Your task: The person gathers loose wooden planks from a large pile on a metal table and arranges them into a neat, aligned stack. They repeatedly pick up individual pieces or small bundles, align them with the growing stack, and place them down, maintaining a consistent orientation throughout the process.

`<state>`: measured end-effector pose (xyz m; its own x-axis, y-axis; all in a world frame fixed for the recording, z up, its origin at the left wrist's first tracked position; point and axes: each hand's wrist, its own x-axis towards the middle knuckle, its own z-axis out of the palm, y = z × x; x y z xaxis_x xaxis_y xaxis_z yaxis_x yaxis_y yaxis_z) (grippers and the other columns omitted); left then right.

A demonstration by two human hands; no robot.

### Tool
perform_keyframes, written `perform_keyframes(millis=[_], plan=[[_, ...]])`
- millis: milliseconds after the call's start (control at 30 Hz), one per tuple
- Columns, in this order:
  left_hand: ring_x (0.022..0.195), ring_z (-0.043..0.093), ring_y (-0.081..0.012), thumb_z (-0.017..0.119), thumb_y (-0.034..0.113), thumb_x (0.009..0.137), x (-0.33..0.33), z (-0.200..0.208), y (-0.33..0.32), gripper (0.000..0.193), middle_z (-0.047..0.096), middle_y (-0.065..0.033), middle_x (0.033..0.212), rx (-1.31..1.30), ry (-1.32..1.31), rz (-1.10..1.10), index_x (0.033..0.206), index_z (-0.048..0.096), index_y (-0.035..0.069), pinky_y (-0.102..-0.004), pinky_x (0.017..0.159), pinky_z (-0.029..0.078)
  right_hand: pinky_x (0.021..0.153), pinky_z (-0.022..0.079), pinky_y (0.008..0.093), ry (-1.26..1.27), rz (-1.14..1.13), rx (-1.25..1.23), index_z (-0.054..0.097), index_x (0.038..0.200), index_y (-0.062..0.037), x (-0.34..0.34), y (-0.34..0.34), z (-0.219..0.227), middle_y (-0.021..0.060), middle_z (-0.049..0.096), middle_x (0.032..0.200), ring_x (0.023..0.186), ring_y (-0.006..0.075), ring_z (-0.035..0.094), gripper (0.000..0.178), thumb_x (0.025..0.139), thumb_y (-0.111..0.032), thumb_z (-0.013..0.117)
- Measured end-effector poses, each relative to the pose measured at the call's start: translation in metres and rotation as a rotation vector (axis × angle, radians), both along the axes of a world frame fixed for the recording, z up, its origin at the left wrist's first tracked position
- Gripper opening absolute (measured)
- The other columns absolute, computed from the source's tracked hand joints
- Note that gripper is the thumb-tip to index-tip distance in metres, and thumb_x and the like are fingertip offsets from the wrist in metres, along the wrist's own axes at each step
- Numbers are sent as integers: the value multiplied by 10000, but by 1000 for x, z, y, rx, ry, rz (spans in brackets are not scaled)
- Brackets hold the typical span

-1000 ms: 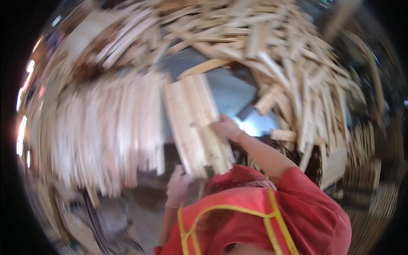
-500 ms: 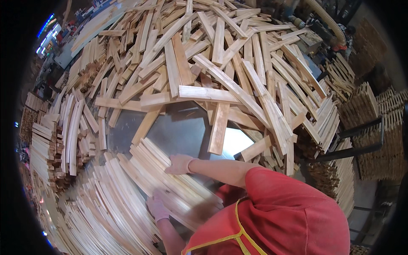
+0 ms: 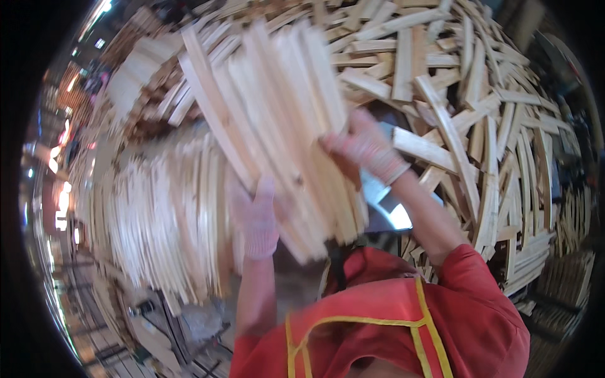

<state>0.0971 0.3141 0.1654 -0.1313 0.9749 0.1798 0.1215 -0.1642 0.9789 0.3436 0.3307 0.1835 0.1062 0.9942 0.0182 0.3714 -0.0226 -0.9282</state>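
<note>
Since the frame half a second ago, we note the bundle of pale wood slats [image 3: 283,126] has come up off the low stack where it lay and now stands lifted in front of us, fanned and tilted, its far ends pointing up and to the left, its near ends low by the chest. Motion blur smears the edges, so we cannot count the slats. Our left hand [image 3: 257,217], in a pale knit glove, supports the bundle from below at its near left side; the fingers look fairly straight and pressed against the wood, though blur keeps us from telling how far they curl. Our right hand [image 3: 364,150], also gloved, clasps the right edge of the bundle higher up, fingers wrapped closed over the slats. Judgement on handling: a loose sheaf like this will want to splay, so we would keep both palms squeezing inward, hold the ends level, and not let the outer slats slide off. Left of the bundle, a neat row of stacked slats [image 3: 157,214] stands on edge. Far and right, a loose jumbled heap of slats [image 3: 466,101] ring a grey table surface [image 3: 386,201], just visible under the right wrist. Red sleeves and a vest with yellow trim [image 3: 391,321] fill the near edge.
</note>
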Motion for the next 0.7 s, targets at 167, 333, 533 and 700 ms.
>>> perform_keyframes(millis=[167,333,533,700], plan=[[1221,624,-284,737,158,957,-76,-22,25,646,617,-205,1404,530,550,121,1507,466,-46,-436,1160,426,992,548,421,-3,3,423,625,1399,-63,-31,-2,68,199,716,1120,1106,338,679,652,807,-239,834],[1329,581,-269,647,266,1039,-87,-82,-2,662,527,-191,1559,513,881,-23,1591,411,-11,-424,1227,375,985,562,489,-564,15,369,446,1534,-59,-23,-40,-47,282,570,1365,1139,459,650,838,819,-278,823],[1467,474,-279,504,125,1019,-164,-192,-33,696,417,-129,1674,283,1220,-349,1679,292,68,-429,1162,419,1031,559,502,-868,221,-148,228,1624,42,-56,-95,-172,304,544,1429,1251,458,633,832,966,-245,649],[1423,500,-249,516,164,995,-156,-133,-13,604,491,-75,1589,-110,1763,-641,1589,440,83,-396,1121,437,1026,541,523,-952,283,-212,462,1427,101,-78,-90,-207,314,631,1329,1207,462,649,591,919,-174,591]])
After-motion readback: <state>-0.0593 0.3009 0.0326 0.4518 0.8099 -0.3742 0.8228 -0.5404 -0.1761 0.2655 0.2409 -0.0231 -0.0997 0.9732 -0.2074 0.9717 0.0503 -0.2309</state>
